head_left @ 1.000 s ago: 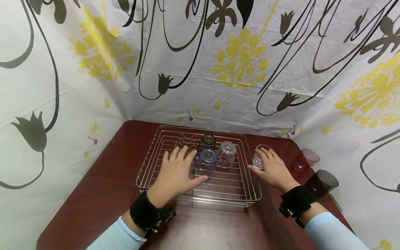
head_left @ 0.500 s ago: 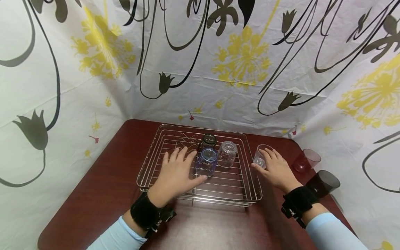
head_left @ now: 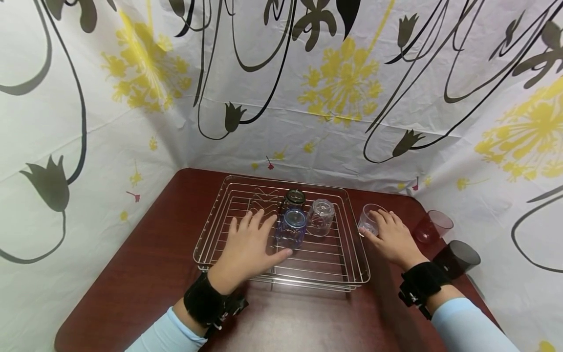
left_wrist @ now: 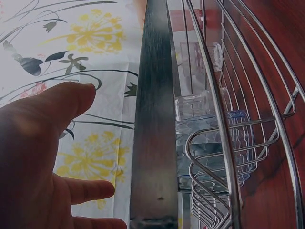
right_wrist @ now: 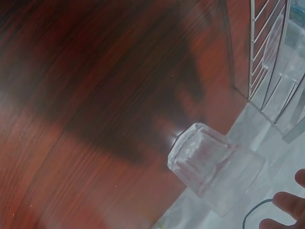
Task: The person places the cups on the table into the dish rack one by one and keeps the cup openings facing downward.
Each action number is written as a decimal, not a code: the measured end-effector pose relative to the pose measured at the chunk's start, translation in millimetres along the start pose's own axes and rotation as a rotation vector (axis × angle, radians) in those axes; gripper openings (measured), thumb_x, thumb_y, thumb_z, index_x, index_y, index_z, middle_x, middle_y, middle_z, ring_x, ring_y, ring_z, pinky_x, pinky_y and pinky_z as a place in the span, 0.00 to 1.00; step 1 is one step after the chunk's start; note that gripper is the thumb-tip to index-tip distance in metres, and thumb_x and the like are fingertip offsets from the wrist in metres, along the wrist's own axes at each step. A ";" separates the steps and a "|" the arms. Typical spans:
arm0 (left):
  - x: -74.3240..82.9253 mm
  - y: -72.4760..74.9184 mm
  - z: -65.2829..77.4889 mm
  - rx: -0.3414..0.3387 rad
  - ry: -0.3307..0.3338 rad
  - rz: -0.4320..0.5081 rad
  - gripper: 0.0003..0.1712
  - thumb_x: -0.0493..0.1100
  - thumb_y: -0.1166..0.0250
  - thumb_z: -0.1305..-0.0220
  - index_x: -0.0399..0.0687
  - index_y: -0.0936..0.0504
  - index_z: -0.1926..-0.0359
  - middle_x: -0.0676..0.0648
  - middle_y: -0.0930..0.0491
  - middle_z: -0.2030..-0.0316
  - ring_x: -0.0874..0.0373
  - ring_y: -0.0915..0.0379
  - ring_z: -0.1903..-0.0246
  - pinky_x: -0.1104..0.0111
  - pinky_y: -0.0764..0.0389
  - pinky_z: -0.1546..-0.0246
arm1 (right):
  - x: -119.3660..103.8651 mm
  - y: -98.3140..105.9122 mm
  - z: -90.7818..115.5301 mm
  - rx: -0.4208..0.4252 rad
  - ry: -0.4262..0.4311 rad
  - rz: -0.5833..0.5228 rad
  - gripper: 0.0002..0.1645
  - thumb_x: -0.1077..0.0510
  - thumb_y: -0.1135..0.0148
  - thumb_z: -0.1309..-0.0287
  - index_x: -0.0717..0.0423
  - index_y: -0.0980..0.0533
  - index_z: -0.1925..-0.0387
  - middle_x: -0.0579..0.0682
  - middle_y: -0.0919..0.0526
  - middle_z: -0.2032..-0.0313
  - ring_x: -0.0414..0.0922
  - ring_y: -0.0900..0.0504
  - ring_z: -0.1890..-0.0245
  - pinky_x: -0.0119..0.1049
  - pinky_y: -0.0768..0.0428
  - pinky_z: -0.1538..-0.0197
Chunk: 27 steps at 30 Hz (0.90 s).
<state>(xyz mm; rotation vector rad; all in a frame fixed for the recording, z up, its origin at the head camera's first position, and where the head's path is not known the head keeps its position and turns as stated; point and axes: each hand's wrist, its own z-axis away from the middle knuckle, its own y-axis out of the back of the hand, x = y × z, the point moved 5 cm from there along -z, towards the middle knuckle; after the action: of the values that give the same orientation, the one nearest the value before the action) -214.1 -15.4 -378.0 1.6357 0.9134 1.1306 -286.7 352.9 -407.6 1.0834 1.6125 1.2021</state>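
Observation:
My left hand (head_left: 248, 248) hovers over the left part of a wire dish rack (head_left: 308, 266), fingers spread and holding nothing. In the left wrist view, the thumb and fingers (left_wrist: 90, 191) stand apart. Beyond that hand, a blue glass (head_left: 291, 230), a dark glass (head_left: 293, 198) and a clear glass (head_left: 320, 217) sit upside down in the rack. My right hand (head_left: 393, 239) is at an upright clear drinking glass (head_left: 367, 221) on the table, right of the rack. The right wrist view shows its fingertips (right_wrist: 286, 202) loosely extended and apart from this glass.
A red glass (head_left: 433, 226) and a dark grey glass (head_left: 456, 259) stand at the table's right side, close to my right wrist. Wavy wire dividers (head_left: 264, 193) rise in the rack's back left. A flower-patterned sheet (head_left: 281, 88) walls in the reddish-brown table (head_left: 132, 274).
My right hand has drawn slightly to the right, off the clear glass on the table. The left hand keeps its place over the rack. The head view has shifted a little.

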 end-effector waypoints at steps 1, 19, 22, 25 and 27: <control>-0.1 -0.2 0.1 0.000 0.001 0.001 0.57 0.83 0.46 0.46 0.58 0.40 0.23 0.41 0.43 0.24 0.37 0.50 0.25 0.36 0.52 0.29 | 1.3 0.1 -0.4 -0.002 -0.009 0.001 0.45 0.32 0.52 0.29 0.64 0.38 0.30 0.70 0.38 0.31 0.68 0.45 0.28 0.64 0.49 0.27; -0.2 -3.0 -2.6 -0.003 -0.002 -0.013 0.57 0.84 0.46 0.47 0.61 0.39 0.24 0.43 0.42 0.24 0.39 0.48 0.25 0.37 0.49 0.29 | 26.0 -14.0 -9.7 -0.046 -0.046 -0.016 0.47 0.33 0.52 0.29 0.65 0.41 0.27 0.71 0.42 0.29 0.73 0.49 0.29 0.71 0.48 0.31; 0.7 -4.1 -3.1 -0.010 -0.004 -0.007 0.57 0.84 0.46 0.47 0.61 0.39 0.24 0.43 0.42 0.24 0.39 0.48 0.25 0.36 0.49 0.29 | 29.5 -15.7 -10.9 -0.067 -0.060 -0.019 0.49 0.30 0.55 0.29 0.65 0.43 0.27 0.72 0.43 0.28 0.74 0.50 0.29 0.72 0.48 0.32; 1.6 -4.7 -2.8 -0.015 -0.005 0.001 0.56 0.83 0.44 0.47 0.61 0.39 0.24 0.43 0.42 0.24 0.39 0.48 0.25 0.36 0.49 0.29 | 31.8 -16.2 -12.6 -0.080 -0.072 -0.020 0.50 0.29 0.56 0.29 0.65 0.44 0.26 0.73 0.45 0.29 0.75 0.50 0.29 0.73 0.48 0.32; 1.8 -4.7 -2.6 -0.016 -0.003 0.004 0.56 0.83 0.43 0.47 0.61 0.39 0.24 0.44 0.42 0.24 0.39 0.48 0.25 0.35 0.49 0.30 | 32.9 -16.2 -13.9 -0.084 -0.080 -0.018 0.50 0.29 0.56 0.29 0.65 0.45 0.26 0.74 0.46 0.28 0.75 0.51 0.29 0.74 0.48 0.33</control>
<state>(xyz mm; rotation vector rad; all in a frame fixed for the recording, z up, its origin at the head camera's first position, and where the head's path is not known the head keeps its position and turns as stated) -216.4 -11.6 -381.5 1.6261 0.8971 1.1350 -311.7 378.0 -424.6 1.0483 1.4948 1.1896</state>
